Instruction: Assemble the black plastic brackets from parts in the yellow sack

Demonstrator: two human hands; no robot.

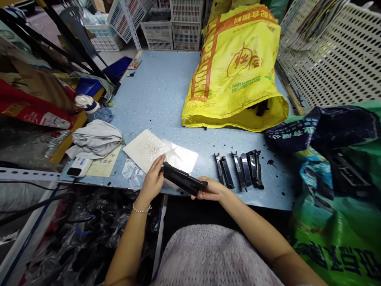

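A long black plastic part (183,179) spans the space between my two hands, tilted down to the right, just over the table's front edge. My left hand (154,178) grips its left end, fingers along the far side. At its other end, my right hand (210,189) holds it from below. Behind my left hand lies a sheet of paper (139,149) with a small heap of tiny shiny pieces (153,149), beside clear plastic film (181,157). To the right, several similar black parts (244,171) lie in a row on the blue table (154,91).
A yellow woven sack (235,71) lies at the back right, its mouth facing me, dark pieces inside. On the left are a grey cloth (97,139), a white device (79,167) and a bottle (93,108). A green sack (339,222) holding black parts stands right.
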